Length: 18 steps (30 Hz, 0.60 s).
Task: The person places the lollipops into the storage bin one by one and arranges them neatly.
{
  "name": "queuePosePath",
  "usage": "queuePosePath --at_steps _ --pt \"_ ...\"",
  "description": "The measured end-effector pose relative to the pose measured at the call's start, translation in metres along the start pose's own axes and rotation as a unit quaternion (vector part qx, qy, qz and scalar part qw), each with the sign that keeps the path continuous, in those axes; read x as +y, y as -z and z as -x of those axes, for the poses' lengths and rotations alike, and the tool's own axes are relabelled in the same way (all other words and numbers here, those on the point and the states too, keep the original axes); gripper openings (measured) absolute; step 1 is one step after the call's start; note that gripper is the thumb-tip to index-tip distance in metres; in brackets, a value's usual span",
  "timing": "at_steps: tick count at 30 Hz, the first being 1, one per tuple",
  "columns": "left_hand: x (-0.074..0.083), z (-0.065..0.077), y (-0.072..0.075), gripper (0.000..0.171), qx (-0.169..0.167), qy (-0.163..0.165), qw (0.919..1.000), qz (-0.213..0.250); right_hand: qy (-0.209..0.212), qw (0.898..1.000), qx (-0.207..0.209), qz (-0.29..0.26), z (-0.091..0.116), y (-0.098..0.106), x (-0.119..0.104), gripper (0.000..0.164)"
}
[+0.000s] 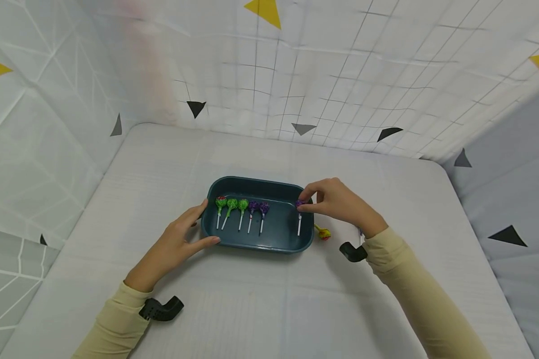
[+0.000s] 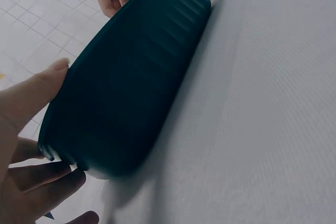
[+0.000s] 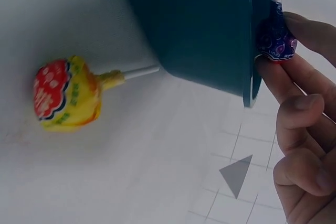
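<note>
A dark teal tray (image 1: 276,244) lies on the white table. Inside, at its left, stand in a row several lollipops: green-wrapped ones (image 1: 232,203) and two purple-wrapped ones (image 1: 264,207), sticks toward the person. My left hand (image 1: 179,242) holds the tray's left end, thumb on the near rim and fingers at the end wall; the left wrist view shows the thumb (image 2: 39,90) on the rim. At the right end of the tray, my right hand (image 1: 337,202) pinches a purple-wrapped lollipop (image 3: 277,38) by its head, stick pointing toward the person.
A yellow-and-red lollipop (image 1: 324,234) lies on the table just outside the tray's right end. Beside the right wrist, another stick-like item (image 1: 360,233) is mostly hidden. White patterned cloth walls (image 1: 269,89) rise behind and at the sides.
</note>
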<state>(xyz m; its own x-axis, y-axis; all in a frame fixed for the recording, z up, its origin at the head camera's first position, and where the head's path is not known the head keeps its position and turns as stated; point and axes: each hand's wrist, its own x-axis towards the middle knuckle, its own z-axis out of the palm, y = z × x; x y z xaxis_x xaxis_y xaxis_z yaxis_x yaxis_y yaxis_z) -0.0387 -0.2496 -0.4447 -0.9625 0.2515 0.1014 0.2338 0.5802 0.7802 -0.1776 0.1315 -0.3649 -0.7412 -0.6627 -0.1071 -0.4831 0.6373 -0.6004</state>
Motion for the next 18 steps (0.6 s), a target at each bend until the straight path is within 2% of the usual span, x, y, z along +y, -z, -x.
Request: queuePosePath --at_steps 10,18 --pt "-0.001 0.0 0.0 0.095 0.001 -0.007 1.0 0.004 0.006 1.0 -0.023 0.006 -0.016 -0.006 -0.009 0.018" --pt "-0.001 -0.001 0.0 0.096 0.002 -0.009 1.0 0.002 0.031 0.998 -0.045 0.026 -0.026 -0.011 -0.014 0.022"
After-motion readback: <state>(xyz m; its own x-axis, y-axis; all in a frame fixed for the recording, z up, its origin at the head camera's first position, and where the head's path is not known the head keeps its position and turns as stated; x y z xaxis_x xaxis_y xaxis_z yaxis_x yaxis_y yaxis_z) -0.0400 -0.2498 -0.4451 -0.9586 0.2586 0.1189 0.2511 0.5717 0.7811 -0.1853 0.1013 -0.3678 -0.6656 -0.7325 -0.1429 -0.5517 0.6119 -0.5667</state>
